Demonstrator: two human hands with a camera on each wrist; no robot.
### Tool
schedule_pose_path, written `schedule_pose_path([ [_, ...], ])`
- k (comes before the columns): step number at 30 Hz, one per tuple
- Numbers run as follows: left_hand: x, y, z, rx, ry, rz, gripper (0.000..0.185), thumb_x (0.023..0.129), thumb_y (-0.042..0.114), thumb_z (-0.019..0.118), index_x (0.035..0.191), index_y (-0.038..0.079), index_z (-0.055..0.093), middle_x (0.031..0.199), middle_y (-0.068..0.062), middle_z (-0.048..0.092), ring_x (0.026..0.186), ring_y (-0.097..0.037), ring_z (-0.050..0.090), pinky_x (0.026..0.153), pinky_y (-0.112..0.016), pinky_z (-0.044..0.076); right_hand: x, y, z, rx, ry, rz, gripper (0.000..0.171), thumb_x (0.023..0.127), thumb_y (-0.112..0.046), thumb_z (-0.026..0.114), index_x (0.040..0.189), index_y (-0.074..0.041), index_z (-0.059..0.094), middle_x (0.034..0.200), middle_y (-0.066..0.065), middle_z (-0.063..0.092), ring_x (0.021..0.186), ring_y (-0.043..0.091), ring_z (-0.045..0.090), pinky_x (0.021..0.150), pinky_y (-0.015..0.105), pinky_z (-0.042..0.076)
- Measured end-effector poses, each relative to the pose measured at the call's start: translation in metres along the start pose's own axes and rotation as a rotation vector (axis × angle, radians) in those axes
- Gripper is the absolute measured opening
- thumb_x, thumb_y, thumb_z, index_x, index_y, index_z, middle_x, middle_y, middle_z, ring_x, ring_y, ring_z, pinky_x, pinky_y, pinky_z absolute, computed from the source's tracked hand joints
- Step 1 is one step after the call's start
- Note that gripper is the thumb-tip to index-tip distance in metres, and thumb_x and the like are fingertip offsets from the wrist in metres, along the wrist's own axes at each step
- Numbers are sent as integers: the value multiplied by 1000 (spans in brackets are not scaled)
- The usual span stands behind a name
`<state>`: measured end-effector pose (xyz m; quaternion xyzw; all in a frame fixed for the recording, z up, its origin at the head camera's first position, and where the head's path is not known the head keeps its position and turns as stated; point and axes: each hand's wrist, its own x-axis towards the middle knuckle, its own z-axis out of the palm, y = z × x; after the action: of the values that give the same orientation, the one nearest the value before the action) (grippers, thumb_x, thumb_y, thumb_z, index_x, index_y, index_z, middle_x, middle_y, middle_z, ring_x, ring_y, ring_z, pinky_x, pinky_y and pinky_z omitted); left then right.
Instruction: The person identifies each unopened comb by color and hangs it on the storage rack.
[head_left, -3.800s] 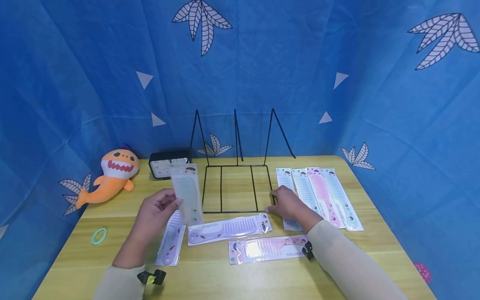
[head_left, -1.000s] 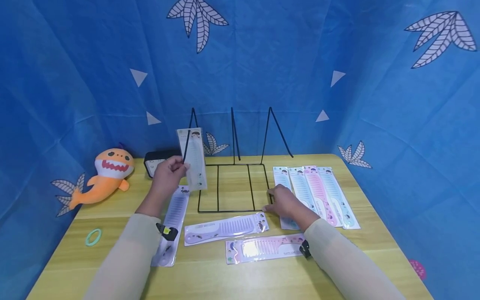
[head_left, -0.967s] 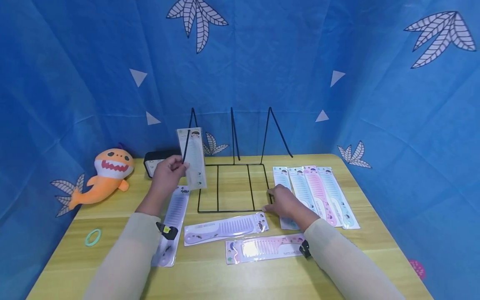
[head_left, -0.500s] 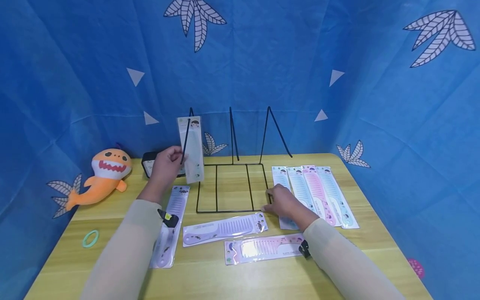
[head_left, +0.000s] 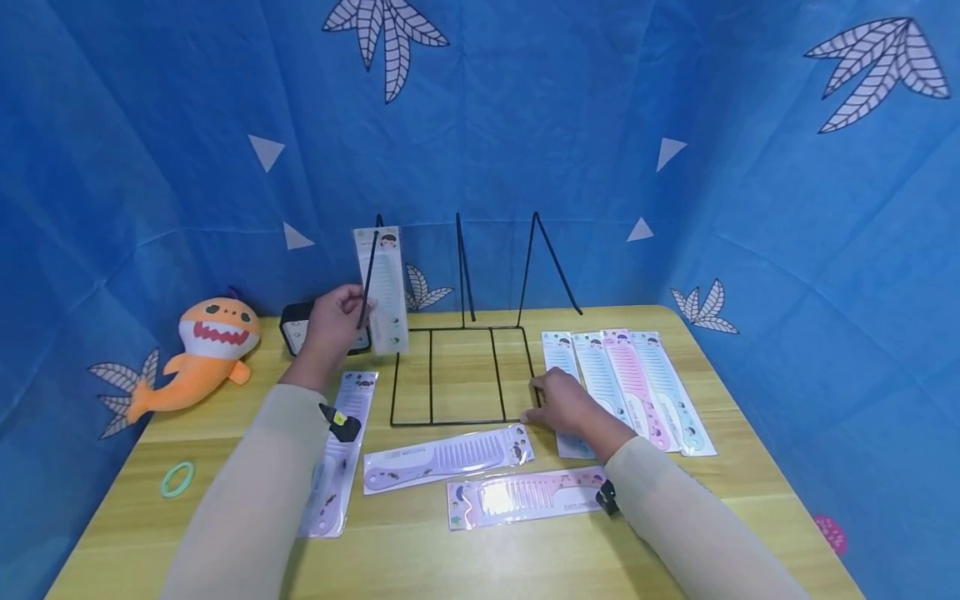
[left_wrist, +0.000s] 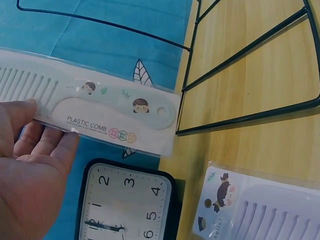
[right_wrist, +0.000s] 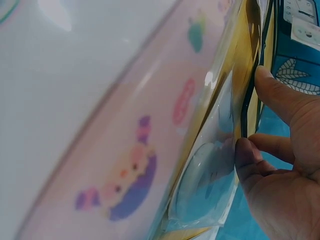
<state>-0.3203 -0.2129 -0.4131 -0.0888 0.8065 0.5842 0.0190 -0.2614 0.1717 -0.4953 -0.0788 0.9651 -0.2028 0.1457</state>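
My left hand (head_left: 333, 325) pinches the edge of a pale green plastic comb in a clear packet (head_left: 390, 292) at the left of the black wire rack (head_left: 498, 375). That packet hangs upright, its top at the rack's left prong, which passes in front of it. In the left wrist view, thumb and fingers hold the comb packet (left_wrist: 115, 107) near the comb's teeth. My right hand (head_left: 566, 404) grips the rack's base at its right front corner; the right wrist view shows thumb and fingers about the black wire (right_wrist: 246, 107). The middle and right prongs carry nothing.
Several packaged combs (head_left: 633, 383) lie side by side at right. Purple comb packets (head_left: 450, 457) (head_left: 352, 408) and a pink one (head_left: 517, 497) lie in front. A clock (head_left: 295, 327) stands behind my left hand, near an orange shark plush (head_left: 217, 346) and a green ring (head_left: 177, 480).
My left hand has carried the comb packet from in front of the rack up to the left prong, then raised it further back along that prong. My right hand stays at the rack's corner.
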Motion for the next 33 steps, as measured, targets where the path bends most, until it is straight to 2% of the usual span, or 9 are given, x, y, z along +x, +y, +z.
schedule_pose_path([
  [9,1,2,1,-10,10,-20,37,113,31,63,147,18,64,153,-4,68,146,-26,60,126,-50,47,-2,-2,0,3,-2,-1,76,96,-34,86,157,0,55,149,23,58,133,36,61,120,55,51],
  [25,4,-1,1,-31,1,1,42,112,30,64,152,16,62,155,-6,66,149,-26,58,127,-49,45,-1,-2,0,-7,-8,7,76,97,-35,86,158,-2,55,149,23,57,132,35,60,120,54,51],
  [33,4,-3,0,12,0,-1,45,112,33,65,153,18,61,157,-5,65,152,-26,55,129,-53,41,-3,-2,-1,-13,-6,-1,76,96,-34,86,158,-1,55,150,24,57,138,39,59,122,55,49],
])
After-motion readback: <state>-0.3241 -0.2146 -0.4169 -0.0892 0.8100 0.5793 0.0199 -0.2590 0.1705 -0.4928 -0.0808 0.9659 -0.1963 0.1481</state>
